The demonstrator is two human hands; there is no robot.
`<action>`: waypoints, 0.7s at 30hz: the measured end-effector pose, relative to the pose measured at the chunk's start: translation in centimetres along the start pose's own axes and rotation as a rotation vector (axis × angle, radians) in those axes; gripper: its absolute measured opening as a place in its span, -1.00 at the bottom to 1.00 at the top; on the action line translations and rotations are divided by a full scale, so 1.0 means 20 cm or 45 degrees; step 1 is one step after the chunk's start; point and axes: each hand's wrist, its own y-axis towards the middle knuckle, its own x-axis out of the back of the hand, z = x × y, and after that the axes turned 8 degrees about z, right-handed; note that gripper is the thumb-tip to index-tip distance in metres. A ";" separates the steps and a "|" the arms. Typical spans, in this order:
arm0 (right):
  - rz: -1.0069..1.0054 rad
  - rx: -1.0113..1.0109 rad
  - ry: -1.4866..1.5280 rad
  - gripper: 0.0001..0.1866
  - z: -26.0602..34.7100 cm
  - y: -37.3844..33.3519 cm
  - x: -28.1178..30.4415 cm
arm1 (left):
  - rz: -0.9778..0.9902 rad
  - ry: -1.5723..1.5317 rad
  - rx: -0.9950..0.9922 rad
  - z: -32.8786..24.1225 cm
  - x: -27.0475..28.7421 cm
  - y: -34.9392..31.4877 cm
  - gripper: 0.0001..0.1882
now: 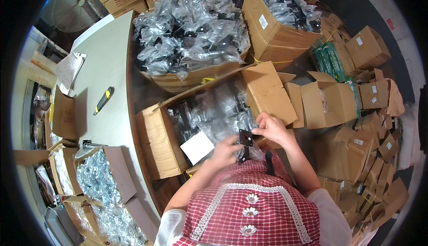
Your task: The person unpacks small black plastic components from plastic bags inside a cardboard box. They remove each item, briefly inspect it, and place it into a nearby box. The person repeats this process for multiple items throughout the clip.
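Note:
A black metal bracket (245,138) with holes is held upright in front of my apron, with clear plastic film around its lower part. My left hand (225,151), slightly blurred, is closed on the bracket's left side. At its upper right edge, the thumb and fingers of my right hand (273,129) pinch it. Just beyond my hands is an open cardboard box (165,145) with bagged black parts (214,105) inside. A blank white sheet (197,148) lies at the box's near left corner.
A large carton of bagged black parts (191,36) stands beyond the box, another carton (272,38) to its right. On the table (104,63) at left lies a yellow-and-black utility knife (104,100). A box of bagged silvery parts (99,174) is nearer. Empty cartons (347,152) pile up at right.

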 end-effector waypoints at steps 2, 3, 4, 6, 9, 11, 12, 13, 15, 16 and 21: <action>-0.107 0.023 -0.047 -0.54 -0.04 0.05 -0.07 | 0.055 -0.073 0.133 -0.01 0.03 -0.04 -0.53; -0.082 -0.003 0.065 -0.54 -0.06 0.07 -0.10 | 0.091 -0.123 0.204 -0.02 0.05 -0.06 -0.56; -0.067 0.039 0.085 -0.54 -0.08 0.09 -0.12 | 0.030 -0.208 0.199 -0.03 0.06 -0.06 -0.60; -0.012 0.008 0.115 -0.54 -0.12 0.14 -0.17 | -0.107 -0.384 0.164 -0.05 0.08 -0.07 -0.67; -0.092 0.109 -0.149 -0.62 -0.15 0.26 -0.23 | -0.172 -0.544 0.266 -0.09 0.10 -0.08 -0.69; -0.125 0.118 -0.340 -0.68 -0.14 0.38 -0.28 | -0.188 -0.655 0.341 -0.11 0.12 -0.09 -0.71; -0.134 0.101 -0.435 -0.71 -0.14 0.44 -0.30 | -0.195 -0.724 0.401 -0.12 0.14 -0.10 -0.73; -0.124 0.126 -0.491 -0.76 -0.13 0.50 -0.32 | -0.176 -0.811 0.533 -0.14 0.15 -0.10 -0.74; -0.092 0.146 -0.552 -0.77 -0.10 0.63 -0.39 | -0.419 -0.935 0.578 -0.18 0.17 -0.11 -0.76; -0.070 0.139 -0.575 -0.78 -0.08 0.68 -0.42 | -0.530 -1.006 0.638 -0.20 0.18 -0.13 -0.77; 0.031 0.253 -0.750 -0.81 0.03 0.84 -0.53 | -0.662 -0.798 0.799 -0.24 0.25 -0.20 -0.76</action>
